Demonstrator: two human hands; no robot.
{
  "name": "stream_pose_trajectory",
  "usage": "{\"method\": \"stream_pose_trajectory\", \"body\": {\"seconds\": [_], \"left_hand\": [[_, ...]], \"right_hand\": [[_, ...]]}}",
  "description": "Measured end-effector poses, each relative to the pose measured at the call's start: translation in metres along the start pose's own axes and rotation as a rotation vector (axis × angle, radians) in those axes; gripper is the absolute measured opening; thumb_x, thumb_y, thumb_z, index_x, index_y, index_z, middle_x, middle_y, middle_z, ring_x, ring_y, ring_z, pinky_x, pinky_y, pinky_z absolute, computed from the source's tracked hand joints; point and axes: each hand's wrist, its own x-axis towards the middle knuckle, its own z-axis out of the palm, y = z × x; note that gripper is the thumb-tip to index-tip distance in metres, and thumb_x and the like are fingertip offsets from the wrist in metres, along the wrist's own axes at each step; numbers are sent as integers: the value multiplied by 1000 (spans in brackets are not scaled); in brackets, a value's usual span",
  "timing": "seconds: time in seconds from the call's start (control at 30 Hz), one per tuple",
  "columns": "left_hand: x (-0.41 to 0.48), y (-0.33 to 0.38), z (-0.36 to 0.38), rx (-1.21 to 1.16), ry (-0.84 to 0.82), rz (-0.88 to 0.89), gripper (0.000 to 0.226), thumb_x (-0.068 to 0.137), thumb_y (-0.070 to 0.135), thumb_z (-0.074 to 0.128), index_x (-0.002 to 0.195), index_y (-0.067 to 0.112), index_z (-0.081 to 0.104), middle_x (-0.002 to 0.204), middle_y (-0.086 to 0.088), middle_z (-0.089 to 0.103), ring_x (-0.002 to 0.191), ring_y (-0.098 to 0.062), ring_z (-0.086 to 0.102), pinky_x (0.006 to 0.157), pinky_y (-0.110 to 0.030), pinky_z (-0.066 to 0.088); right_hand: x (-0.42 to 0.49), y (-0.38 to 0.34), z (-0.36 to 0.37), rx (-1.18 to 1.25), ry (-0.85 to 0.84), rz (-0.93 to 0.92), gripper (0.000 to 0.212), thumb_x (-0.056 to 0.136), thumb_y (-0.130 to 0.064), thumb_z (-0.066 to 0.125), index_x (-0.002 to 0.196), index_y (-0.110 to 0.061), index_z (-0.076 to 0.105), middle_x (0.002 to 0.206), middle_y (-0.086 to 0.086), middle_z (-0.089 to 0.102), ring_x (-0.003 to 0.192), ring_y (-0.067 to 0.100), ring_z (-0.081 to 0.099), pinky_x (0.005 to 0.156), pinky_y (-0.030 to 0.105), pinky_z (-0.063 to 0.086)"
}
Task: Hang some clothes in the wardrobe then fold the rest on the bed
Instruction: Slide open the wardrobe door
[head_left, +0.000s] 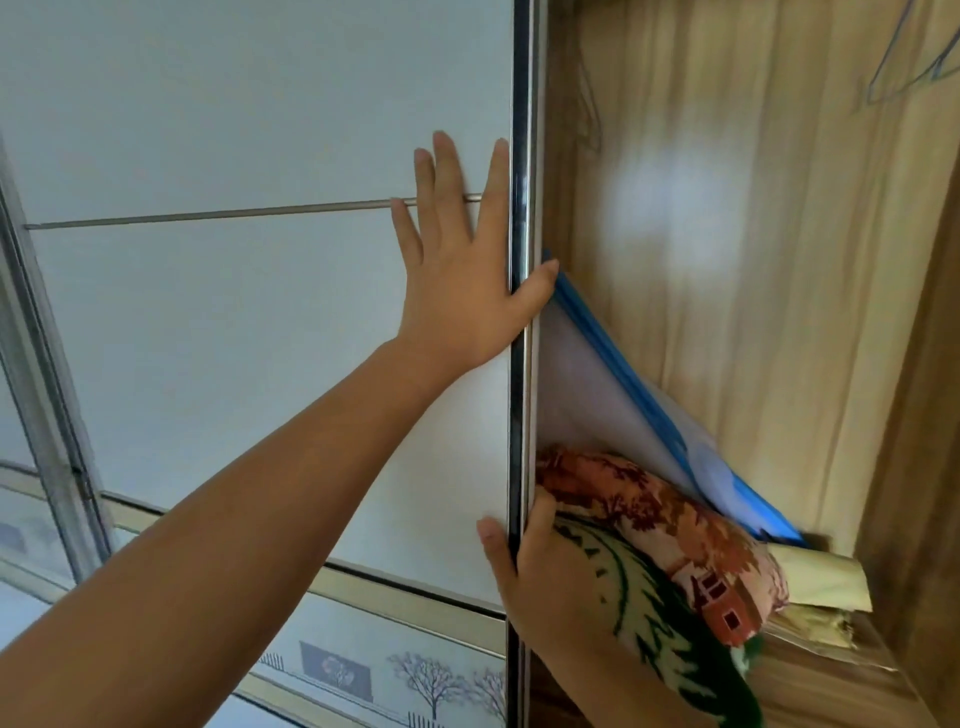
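Wardrobe (753, 312) is standing partly open, with its white sliding door (234, 312) filling the left of the view. Your left hand (462, 291) is pressing flat on the panel, fingers straight and spread, thumb reaching over the metal edge (521, 156). Your right hand (530, 566) is gripping the sliding door lower down, thumb in front and fingers hidden behind. Inside, a patterned blanket (675, 530) is lying under a blue-edged bag (597, 389), which is leaning tilted.

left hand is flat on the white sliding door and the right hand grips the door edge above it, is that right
Not quite. The right hand grips the door edge below the left hand, not above it. The head view shows this. The rest holds: the left hand lies flat on the white sliding door.
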Motion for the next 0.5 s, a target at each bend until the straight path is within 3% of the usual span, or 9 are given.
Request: {"method": "stream_pose_trajectory", "body": {"seconds": [0.07,0.1,0.3,0.43,0.5], "left_hand": [[-2,-14,-1,10,-2,-10,92,93,59,46,161,18,-1,164,-23,-14,151,-39,-15,119,-59,-6],[-3,-22,-3,9,-3,-15,91,93,57,46,160,17,-1,164,-23,-15,151,-39,-16,119,-59,-7],[-5,-67,-12,54,-21,-29,89,95,59,41,160,13,0,164,-23,-14,152,-39,-15,120,-59,-6],[-5,-95,-17,78,-50,-45,92,95,61,41,159,12,-2,164,-22,-14,152,-38,-16,121,-59,-5],[-5,-102,-18,85,-70,-39,93,95,63,41,159,12,-2,164,-22,-15,152,-37,-16,120,-59,-6]], "right_hand": [[5,3,17,-63,-33,-79,86,98,-74,11,140,-7,43,66,-2,61,48,10,55,42,22,47],[7,3,26,-108,8,-128,87,97,-75,9,144,-6,35,69,3,65,50,16,59,44,30,51],[18,-24,56,-80,32,-199,93,99,-72,7,158,-1,7,51,5,54,38,20,50,39,29,47],[23,-46,62,-71,-7,-262,87,98,-65,27,151,4,26,38,-2,40,27,14,39,31,20,31],[25,-49,62,-47,16,-289,87,96,-63,31,148,6,30,37,-2,40,26,14,39,29,20,32]]}}
